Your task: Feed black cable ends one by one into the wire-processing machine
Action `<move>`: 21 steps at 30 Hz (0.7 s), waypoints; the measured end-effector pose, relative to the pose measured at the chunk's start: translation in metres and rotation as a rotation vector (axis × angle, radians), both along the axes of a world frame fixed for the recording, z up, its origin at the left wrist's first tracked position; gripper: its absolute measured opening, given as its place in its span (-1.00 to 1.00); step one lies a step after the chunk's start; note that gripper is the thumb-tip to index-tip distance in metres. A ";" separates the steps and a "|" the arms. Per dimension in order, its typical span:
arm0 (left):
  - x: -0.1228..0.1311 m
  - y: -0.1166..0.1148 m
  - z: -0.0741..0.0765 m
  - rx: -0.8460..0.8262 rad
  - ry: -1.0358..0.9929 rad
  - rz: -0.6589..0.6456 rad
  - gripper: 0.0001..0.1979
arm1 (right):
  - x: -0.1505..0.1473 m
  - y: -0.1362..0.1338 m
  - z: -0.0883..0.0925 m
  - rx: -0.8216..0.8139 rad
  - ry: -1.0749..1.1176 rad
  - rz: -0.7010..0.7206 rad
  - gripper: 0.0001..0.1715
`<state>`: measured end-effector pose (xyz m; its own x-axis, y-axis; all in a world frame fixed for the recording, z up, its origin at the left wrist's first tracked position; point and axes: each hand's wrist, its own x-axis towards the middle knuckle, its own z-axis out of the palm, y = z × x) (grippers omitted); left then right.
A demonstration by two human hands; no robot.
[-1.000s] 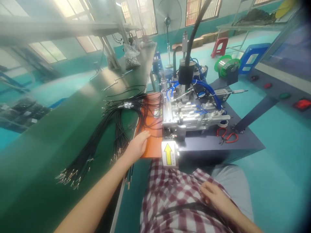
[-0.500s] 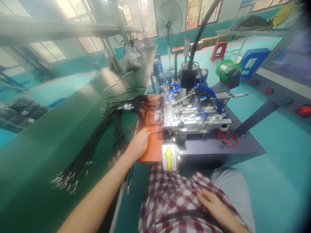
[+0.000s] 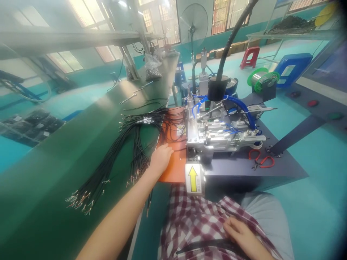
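My left hand is over the orange plate, its fingers pinched on a thin black cable. The cable runs from my fingertips into the near end of a metal machine with blue air tubes. Beside that hand, on the green tabletop, lie bundles of black cables with stripped, coppery ends. More cables spread across the back of the plate to the machine. My right hand rests on my lap against the checked shirt, fingers loosely curled and slightly apart, with nothing seen in them.
A block with a yellow arrow stands at the machine's front corner. Red-handled pliers lie on the grey machine table, near a slanted post. Behind are a green wire spool, a bag of small parts and a fan.
The whole scene has shifted slightly right in the picture as my head turned. My left hand stays at the cable by the plate; my right hand remains on my lap.
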<state>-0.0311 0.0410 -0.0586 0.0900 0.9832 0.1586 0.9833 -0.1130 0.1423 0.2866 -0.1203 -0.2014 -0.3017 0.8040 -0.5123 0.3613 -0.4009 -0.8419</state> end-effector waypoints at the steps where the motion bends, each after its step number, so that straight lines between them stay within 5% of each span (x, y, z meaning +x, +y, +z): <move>1: 0.002 0.001 0.001 -0.001 -0.001 0.013 -0.79 | 0.000 0.000 0.000 0.004 0.002 0.001 -0.59; 21: 0.007 0.004 0.003 0.009 -0.023 0.022 -0.82 | -0.006 0.007 0.003 0.018 -0.027 0.061 -0.50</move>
<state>-0.0240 0.0448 -0.0554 0.0644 0.9834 0.1695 0.9821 -0.0926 0.1638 0.2804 -0.1130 -0.1988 -0.3369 0.7935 -0.5068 0.4070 -0.3626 -0.8384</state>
